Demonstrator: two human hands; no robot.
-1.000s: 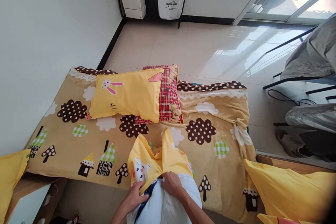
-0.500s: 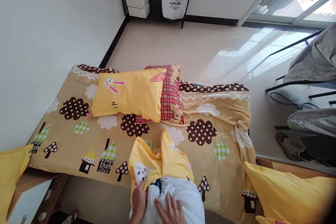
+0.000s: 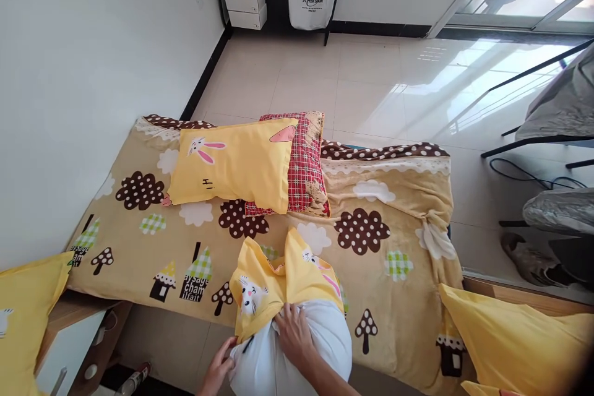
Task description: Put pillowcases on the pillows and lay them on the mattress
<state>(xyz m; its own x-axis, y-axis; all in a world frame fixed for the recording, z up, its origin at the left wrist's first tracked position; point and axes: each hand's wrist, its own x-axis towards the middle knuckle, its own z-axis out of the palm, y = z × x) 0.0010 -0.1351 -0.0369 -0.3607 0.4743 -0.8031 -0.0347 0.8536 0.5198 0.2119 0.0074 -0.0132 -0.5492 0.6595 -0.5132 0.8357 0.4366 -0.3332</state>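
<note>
A white pillow (image 3: 325, 340) is partly inside a yellow pillowcase (image 3: 306, 272) printed with white rabbits, at the front edge of the bed. The covered end points away from me, and the white end bulges toward me. At the case's mouth, my right hand (image 3: 294, 331) is closed on the hem with bent fingers, the palm over the white pillow. My left hand (image 3: 218, 368) rests beside the pillow's left side, fingers loosely apart, close to the hem's lower left corner. A dark strip shows at that corner. The pillow's inner end is hidden by the case.
Another yellow pillow (image 3: 232, 167) lies on a red plaid pillow (image 3: 306, 164) farther back on the patterned blanket (image 3: 403, 309). More yellow pillows (image 3: 524, 334) (image 3: 28, 315) flank the bed. A white-and-wood cabinet (image 3: 69, 346) stands at left, draped chairs (image 3: 557, 105) at right.
My left hand has let go of the pillowcase edge and moved left and down. My right hand has moved up from the white pillow to the hem. The view has shifted slightly.
</note>
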